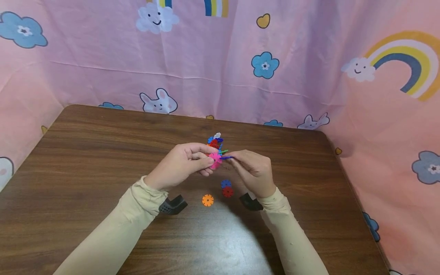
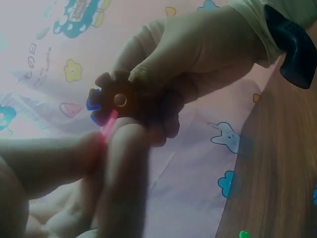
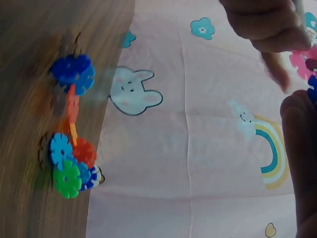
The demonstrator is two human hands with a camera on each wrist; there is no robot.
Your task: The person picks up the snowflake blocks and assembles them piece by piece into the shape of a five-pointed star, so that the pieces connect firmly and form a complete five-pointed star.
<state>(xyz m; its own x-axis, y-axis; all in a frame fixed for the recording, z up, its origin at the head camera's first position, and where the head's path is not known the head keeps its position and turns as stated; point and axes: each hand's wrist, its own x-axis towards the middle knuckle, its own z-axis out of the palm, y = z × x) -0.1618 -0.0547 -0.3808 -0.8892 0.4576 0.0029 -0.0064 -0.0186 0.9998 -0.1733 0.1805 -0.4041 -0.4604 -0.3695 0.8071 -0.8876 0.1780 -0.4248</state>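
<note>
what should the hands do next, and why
Probably press the blue notched disc gently toward the pink notched disc: the right hand pinches the blue one close against the pink one's edge, while the left hand holds the pink one. Whether their slots have engaged is unclear.

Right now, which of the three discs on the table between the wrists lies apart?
The orange disc; the blue disc and red disc lie close together.

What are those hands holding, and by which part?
The left hand pinches a pink disc by its rim; the right hand, a blue piece by its edge.
</note>
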